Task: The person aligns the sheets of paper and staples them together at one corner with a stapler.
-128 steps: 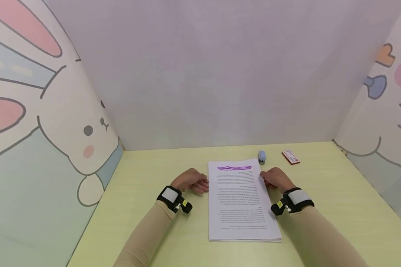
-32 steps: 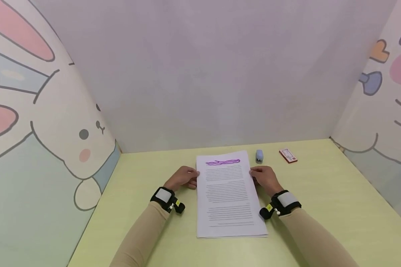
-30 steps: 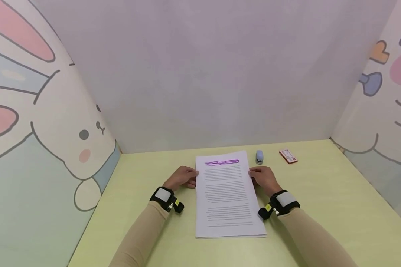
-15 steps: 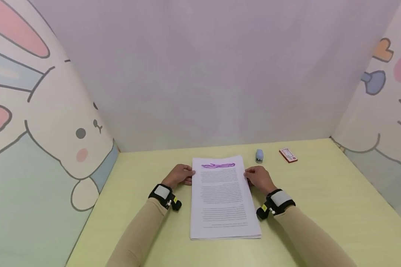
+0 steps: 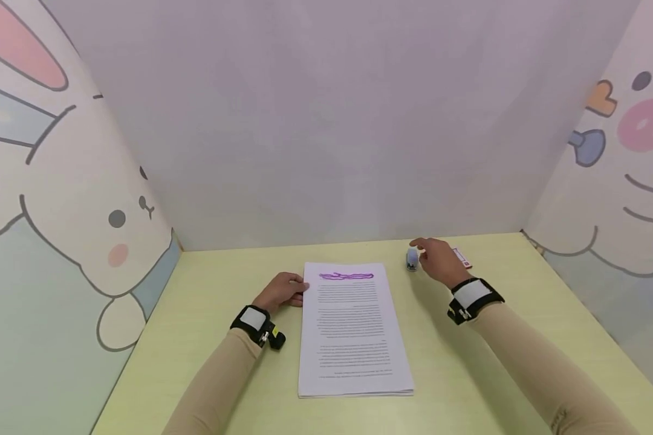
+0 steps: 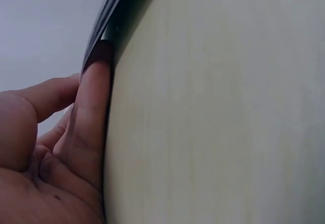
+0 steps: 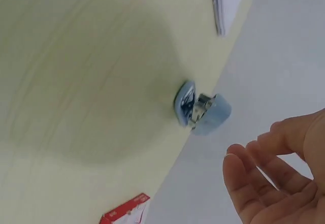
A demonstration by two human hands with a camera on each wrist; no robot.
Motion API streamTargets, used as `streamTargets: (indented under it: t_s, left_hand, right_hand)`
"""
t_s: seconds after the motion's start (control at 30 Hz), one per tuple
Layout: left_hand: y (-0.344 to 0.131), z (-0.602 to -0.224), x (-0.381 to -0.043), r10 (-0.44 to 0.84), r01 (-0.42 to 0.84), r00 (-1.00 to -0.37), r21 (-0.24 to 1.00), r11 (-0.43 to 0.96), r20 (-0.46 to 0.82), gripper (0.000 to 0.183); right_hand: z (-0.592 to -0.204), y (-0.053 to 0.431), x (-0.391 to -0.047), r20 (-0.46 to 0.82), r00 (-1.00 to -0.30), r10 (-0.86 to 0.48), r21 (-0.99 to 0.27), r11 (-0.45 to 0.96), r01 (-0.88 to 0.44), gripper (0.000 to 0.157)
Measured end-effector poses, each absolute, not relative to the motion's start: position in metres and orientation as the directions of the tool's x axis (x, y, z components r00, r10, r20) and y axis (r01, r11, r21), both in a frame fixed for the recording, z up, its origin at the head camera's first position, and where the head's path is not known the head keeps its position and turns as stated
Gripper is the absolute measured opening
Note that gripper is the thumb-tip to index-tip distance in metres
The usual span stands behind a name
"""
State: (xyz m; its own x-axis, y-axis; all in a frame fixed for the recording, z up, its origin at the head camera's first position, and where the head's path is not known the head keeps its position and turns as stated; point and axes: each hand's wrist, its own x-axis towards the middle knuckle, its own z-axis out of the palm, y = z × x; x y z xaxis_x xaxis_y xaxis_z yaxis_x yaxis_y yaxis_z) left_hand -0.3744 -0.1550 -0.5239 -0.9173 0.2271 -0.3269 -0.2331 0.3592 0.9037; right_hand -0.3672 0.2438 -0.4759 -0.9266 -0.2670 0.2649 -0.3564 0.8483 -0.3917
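A stack of printed paper (image 5: 350, 329) lies on the table, with a purple scribble across its far end. My left hand (image 5: 280, 291) pinches its left edge near the far corner. In the left wrist view, the thumb (image 6: 56, 96) is on one side of the sheets and a finger (image 6: 91, 112) goes under them. Beyond the stack's right corner stands a small light-blue stapler (image 5: 412, 258), seen from its front end in the right wrist view (image 7: 210, 115). My right hand (image 5: 439, 261) hovers just right of the stapler, fingers loosely bent, apart from it and holding nothing.
A small red-and-white box (image 5: 461, 258) lies right of the stapler, partly behind my right hand. The pale yellow table (image 5: 223, 272) ends at a plain back wall (image 5: 326, 151). Side panels with cartoon animals stand left and right.
My right hand has let go of the stack's right edge and moved right and away from me to the stapler. My left hand stays on the paper. Earlier, both hands shifted the stack left.
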Motion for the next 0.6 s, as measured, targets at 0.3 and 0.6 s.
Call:
streamTargets:
  t_s: [0.3,0.6]
  left_hand:
    - [-0.157,-0.52,-0.377,0.241,-0.237,-0.91,0.9,0.365,-0.337,0.025]
    - [-0.154,-0.52,-0.377,0.273,-0.237,-0.901,0.909,0.344,-0.338,0.03]
  right_hand:
    - [-0.488,0.246,-0.385,0.198,-0.914,-0.354,-0.271,0.876,-0.399,0.042]
    - [-0.502,0.199,-0.358,0.038,-0.997,-0.073,-0.665,0.743,-0.08,0.027]
